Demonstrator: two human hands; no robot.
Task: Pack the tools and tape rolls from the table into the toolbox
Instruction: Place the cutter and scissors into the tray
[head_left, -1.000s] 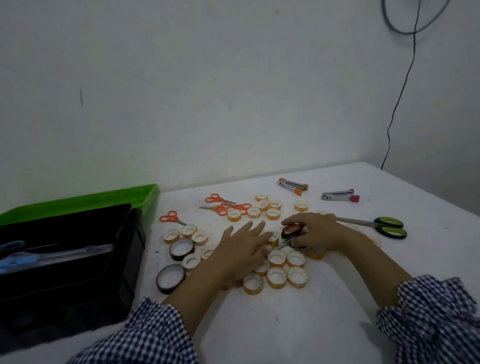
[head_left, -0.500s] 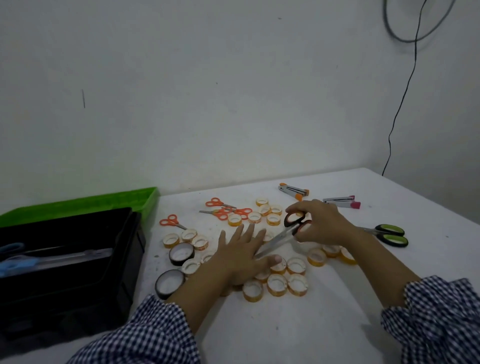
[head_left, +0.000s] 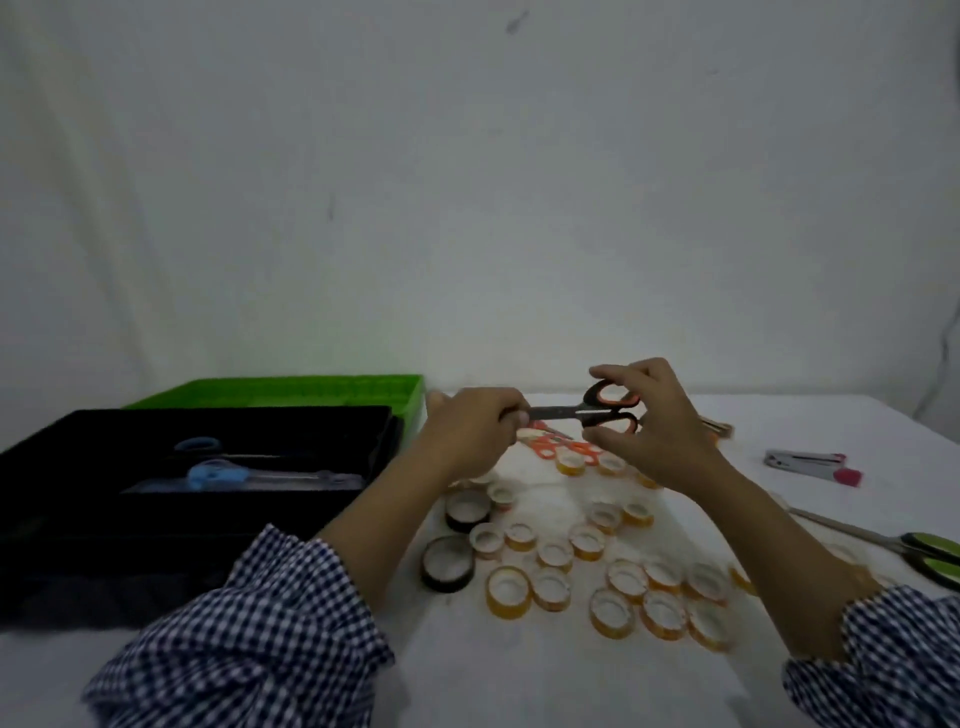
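Left grip (head_left: 470, 431), right grip (head_left: 654, 415) hold black-orange scissors (head_left: 566, 413), blades closed.

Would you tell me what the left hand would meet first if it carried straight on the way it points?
Pointing up and rightward, the left hand grips the blades of the scissors; carried on, it would probably meet their handles, held by the right hand, first, though depth is unclear.

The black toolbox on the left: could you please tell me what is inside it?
Inside the black toolbox lie blue-handled scissors and, behind them, another blue handle. The near wall and darkness hide the rest of its floor.
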